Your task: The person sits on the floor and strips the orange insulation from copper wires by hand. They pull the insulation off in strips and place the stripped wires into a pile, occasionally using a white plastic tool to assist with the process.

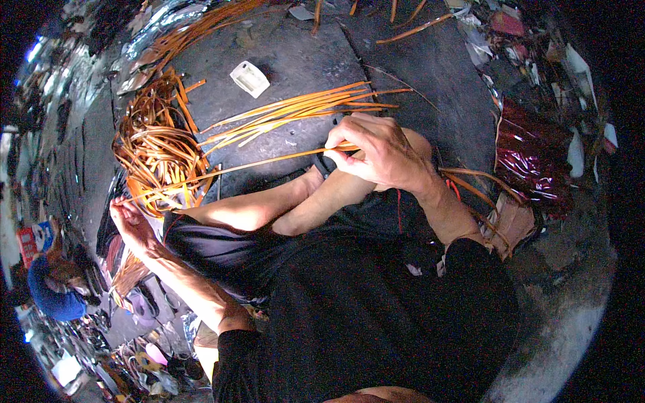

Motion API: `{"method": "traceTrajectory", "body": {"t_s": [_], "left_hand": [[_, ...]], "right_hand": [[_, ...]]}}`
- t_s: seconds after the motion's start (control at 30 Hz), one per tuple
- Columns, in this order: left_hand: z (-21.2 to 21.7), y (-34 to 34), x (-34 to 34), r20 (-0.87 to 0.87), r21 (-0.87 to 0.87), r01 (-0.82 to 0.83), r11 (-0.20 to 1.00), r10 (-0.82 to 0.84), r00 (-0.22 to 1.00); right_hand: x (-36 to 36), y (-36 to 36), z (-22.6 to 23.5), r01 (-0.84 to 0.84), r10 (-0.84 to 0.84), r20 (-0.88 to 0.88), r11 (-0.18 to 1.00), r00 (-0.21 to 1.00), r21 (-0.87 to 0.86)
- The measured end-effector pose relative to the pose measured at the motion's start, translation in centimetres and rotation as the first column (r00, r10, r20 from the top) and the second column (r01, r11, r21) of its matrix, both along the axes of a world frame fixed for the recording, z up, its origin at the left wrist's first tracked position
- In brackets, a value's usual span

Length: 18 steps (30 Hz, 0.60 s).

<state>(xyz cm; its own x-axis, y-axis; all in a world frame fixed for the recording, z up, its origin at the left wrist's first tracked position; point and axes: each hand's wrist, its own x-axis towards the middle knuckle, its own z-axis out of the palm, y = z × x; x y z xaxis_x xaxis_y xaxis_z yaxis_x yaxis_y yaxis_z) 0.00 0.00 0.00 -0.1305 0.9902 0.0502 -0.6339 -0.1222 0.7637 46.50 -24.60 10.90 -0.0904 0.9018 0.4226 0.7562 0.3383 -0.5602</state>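
Between two hands, left hand (131, 225) and right hand (376, 151), one orange strip (255, 165).

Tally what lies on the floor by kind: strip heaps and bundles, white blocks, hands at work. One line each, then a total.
Tangled heap of orange strips: 1
Loose fan of orange strips: 1
Single long strip stretched between the hands: 1
White block: 1
Hands at work: 2, left hand and right hand
Total: 6
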Motion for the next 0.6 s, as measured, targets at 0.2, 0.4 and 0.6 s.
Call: {"method": "traceTrajectory", "body": {"t_s": [0.2,0.4,0.6], "left_hand": [[-0.2,-0.3,0.3,0.008,-0.022,0.06,0.998,-0.06,0.998],[-0.8,0.1,1.0,0.04,-0.109,0.143,0.984,-0.14,0.989],[0.6,-2.5,-0.6,-0.887,0.231,-0.308,0.923,0.33,0.322]], "right_hand": [[1.0,-0.7,0.2,0.031,-0.031,0.025,0.999,0.999,0.005],[1.3,-0.9,-0.1,0.055,-0.055,-0.021,0.998,0.998,0.007],[-1.1,0.2,-2.1,-0.081,0.084,-0.098,0.996,0.992,0.034]]}}
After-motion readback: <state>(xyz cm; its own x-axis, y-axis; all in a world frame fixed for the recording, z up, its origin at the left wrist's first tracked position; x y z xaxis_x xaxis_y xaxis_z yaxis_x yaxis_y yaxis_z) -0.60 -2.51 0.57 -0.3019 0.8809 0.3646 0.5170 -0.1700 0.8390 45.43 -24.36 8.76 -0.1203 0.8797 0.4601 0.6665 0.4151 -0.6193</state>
